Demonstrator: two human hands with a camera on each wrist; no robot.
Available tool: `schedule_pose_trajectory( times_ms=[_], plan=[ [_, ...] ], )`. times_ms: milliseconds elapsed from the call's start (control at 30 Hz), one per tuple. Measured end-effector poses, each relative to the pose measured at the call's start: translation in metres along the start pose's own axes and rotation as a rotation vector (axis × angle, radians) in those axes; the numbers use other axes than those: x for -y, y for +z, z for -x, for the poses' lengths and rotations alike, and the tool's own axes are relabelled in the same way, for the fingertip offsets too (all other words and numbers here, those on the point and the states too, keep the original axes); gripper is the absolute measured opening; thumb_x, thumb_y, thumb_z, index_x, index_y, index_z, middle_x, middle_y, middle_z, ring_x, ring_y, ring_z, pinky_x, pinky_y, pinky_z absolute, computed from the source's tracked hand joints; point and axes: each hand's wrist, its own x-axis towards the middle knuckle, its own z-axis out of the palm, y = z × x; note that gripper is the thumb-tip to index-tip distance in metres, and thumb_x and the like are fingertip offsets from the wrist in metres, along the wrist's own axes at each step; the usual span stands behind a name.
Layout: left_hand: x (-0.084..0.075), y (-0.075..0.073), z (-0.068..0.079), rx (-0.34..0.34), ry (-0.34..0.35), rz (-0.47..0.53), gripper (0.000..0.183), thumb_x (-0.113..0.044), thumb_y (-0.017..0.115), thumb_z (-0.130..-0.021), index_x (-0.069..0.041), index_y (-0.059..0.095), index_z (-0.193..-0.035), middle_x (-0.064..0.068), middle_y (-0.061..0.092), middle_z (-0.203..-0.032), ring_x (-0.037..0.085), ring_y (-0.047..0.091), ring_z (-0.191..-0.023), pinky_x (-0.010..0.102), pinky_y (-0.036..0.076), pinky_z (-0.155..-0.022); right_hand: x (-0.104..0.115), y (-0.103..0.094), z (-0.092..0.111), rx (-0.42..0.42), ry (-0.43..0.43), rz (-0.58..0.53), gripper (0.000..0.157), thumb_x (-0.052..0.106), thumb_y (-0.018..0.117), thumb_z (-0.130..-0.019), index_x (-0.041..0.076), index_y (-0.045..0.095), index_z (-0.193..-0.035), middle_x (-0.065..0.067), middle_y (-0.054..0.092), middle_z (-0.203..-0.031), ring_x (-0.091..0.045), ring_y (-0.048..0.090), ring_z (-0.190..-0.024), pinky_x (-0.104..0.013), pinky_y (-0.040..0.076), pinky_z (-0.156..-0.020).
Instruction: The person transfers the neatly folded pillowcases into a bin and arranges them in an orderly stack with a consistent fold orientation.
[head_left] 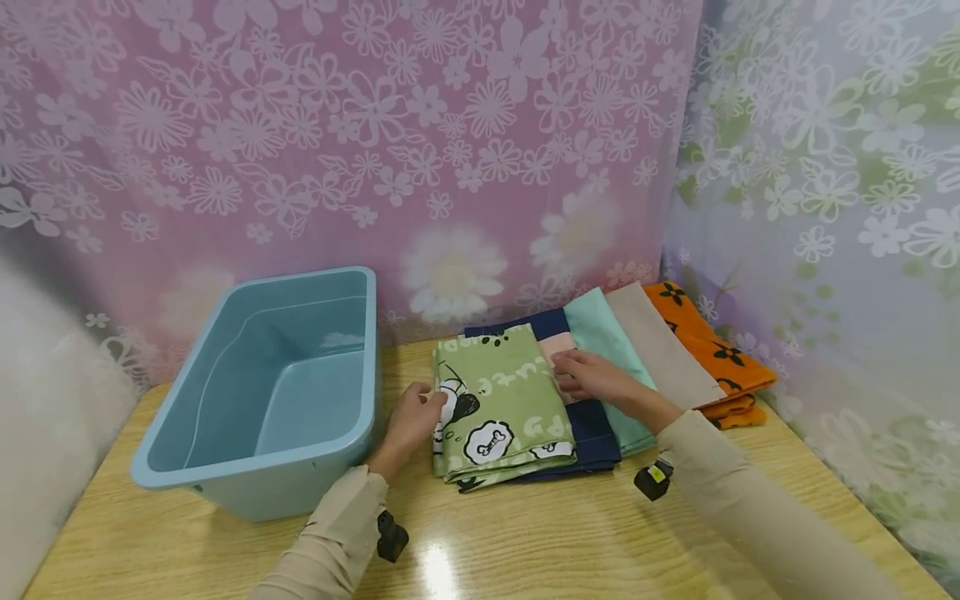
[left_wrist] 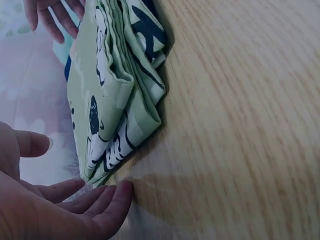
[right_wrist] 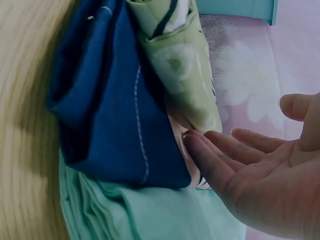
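A folded green cloth [head_left: 510,404] with cartoon dog prints lies in the middle of the table, overlapping a folded navy and pink cloth [head_left: 596,433]. My left hand [head_left: 412,421] is at the green cloth's left edge; in the left wrist view its fingers [left_wrist: 107,205] are loosely extended, low by the tabletop and close to the folded corner. On the other side, my right hand [head_left: 596,379] hovers over the pink part of the navy cloth. The right wrist view shows its fingertips [right_wrist: 195,142] right at the pink band, beside the green cloth, thumb spread apart.
Left of the cloths stands a light blue plastic tub [head_left: 247,475], with nothing inside. Fanned out to the right are a mint cloth [head_left: 611,333], a beige cloth [head_left: 663,350] and an orange patterned cloth [head_left: 705,346]. Floral curtains [head_left: 450,167] hang behind the wooden table [head_left: 525,542].
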Motion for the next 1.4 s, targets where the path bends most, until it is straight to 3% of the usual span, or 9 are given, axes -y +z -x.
schedule_pose_trajectory(
  times_ms=[167,333,433,600,733,900,1067,1200,1400],
  plan=[
    [0.004,0.000,-0.003,-0.001,-0.028,0.055,0.048,-0.026,0.050,-0.088,0.005,0.044,-0.124,0.020,0.052,-0.110,0.027,0.053,-0.092,0.039,0.043,-0.073,-0.006,0.006,-0.008,0.007,0.023,-0.082,0.056,0.035,0.037,-0.095,-0.001,0.027,-0.137,-0.024,0.037,-0.132,-0.031,0.042,-0.116,-0.042,0.039,-0.090],
    [0.006,0.000,-0.009,-0.013,-0.115,0.209,0.050,-0.021,0.051,-0.086,0.007,0.040,-0.125,0.020,0.053,-0.106,0.022,0.054,-0.077,0.032,0.048,-0.060,-0.009,0.011,-0.014,0.022,0.069,-0.136,0.055,0.035,0.038,-0.095,-0.001,0.030,-0.136,-0.021,0.039,-0.131,-0.030,0.042,-0.117,-0.039,0.040,-0.089],
    [0.008,0.002,-0.012,-0.021,-0.160,0.300,0.051,-0.019,0.051,-0.084,0.008,0.038,-0.125,0.019,0.053,-0.102,0.020,0.054,-0.076,0.033,0.049,-0.060,-0.008,0.013,-0.015,0.018,0.092,-0.121,0.056,0.036,0.039,-0.094,0.000,0.031,-0.136,-0.020,0.039,-0.131,-0.029,0.042,-0.117,-0.038,0.042,-0.087],
    [0.009,0.004,-0.013,0.017,-0.194,0.406,0.028,-0.016,0.055,-0.082,0.006,0.052,-0.098,0.006,0.047,-0.068,0.017,0.048,-0.058,0.029,0.045,-0.051,-0.008,0.015,-0.016,-0.016,0.149,-0.094,0.055,0.037,0.040,-0.094,0.002,0.031,-0.136,-0.020,0.039,-0.131,-0.029,0.045,-0.114,-0.037,0.046,-0.081],
    [0.011,0.006,-0.011,0.062,-0.209,0.384,0.019,-0.019,0.059,-0.081,-0.003,0.053,-0.074,-0.001,0.037,-0.056,0.014,0.041,-0.051,0.027,0.039,-0.047,-0.012,0.017,-0.020,-0.046,0.189,-0.124,0.055,0.035,0.042,-0.093,0.000,0.030,-0.135,-0.022,0.037,-0.132,-0.030,0.047,-0.111,-0.038,0.048,-0.077],
    [0.015,0.010,-0.012,0.091,-0.155,0.276,0.033,-0.022,0.061,-0.081,-0.009,0.043,-0.057,-0.002,0.030,-0.053,0.013,0.031,-0.048,0.027,0.030,-0.047,-0.017,0.020,-0.028,-0.084,0.237,-0.187,0.049,0.033,0.046,-0.091,0.001,0.040,-0.128,-0.021,0.043,-0.125,-0.026,0.057,-0.096,-0.039,0.050,-0.069],
    [0.012,0.013,-0.015,0.059,-0.089,0.187,0.024,-0.022,0.063,-0.080,-0.006,0.052,-0.066,0.001,0.038,-0.060,0.015,0.035,-0.054,0.028,0.030,-0.049,-0.019,0.021,-0.033,-0.091,0.243,-0.211,0.041,0.031,0.047,-0.090,0.002,0.047,-0.119,-0.015,0.054,-0.109,-0.023,0.061,-0.084,-0.039,0.050,-0.066],
    [0.009,0.013,-0.017,0.030,-0.087,0.146,0.019,-0.021,0.065,-0.078,-0.003,0.060,-0.081,0.004,0.050,-0.073,0.017,0.044,-0.065,0.028,0.036,-0.054,-0.022,0.019,-0.033,-0.074,0.237,-0.213,0.044,0.031,0.049,-0.090,0.003,0.044,-0.124,-0.014,0.053,-0.110,-0.023,0.060,-0.085,-0.040,0.050,-0.067],
    [0.016,0.011,-0.021,0.011,-0.119,0.183,0.022,-0.021,0.069,-0.076,-0.003,0.056,-0.079,0.002,0.043,-0.069,0.016,0.039,-0.060,0.028,0.033,-0.051,-0.026,0.017,-0.035,-0.057,0.275,-0.242,0.043,0.033,0.055,-0.087,0.006,0.047,-0.121,-0.011,0.056,-0.107,-0.024,0.060,-0.086,-0.039,0.050,-0.068]
  ],
)
